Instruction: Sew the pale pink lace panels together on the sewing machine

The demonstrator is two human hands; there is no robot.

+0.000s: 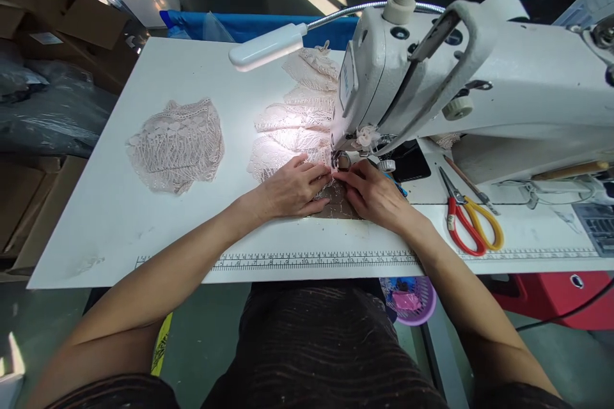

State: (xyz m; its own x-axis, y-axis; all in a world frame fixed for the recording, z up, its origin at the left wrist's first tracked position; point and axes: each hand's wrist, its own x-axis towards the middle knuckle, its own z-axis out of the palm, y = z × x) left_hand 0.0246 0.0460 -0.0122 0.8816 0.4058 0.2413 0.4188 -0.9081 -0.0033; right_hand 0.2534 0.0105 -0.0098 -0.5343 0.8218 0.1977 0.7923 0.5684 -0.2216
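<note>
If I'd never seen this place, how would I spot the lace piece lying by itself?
Start from the white sewing machine and look left along the white tabletop. On its left part, a pale openwork lace piece lies in a roughly rounded patch. Unlike the gathered lace at the machine, it lies alone, clear of the machine.

What lies around me

To my right, scissors [459, 199] with red and yellow handles lie on the white table [240, 140], blades pointing away from me. A ruler strip [307, 262] runs along the edge nearest me; below it is a purple basket [423, 317]. On my left are cardboard boxes [96, 19] and plastic bags [62, 108]. Beyond the table stands a white bin [146, 6].
</note>
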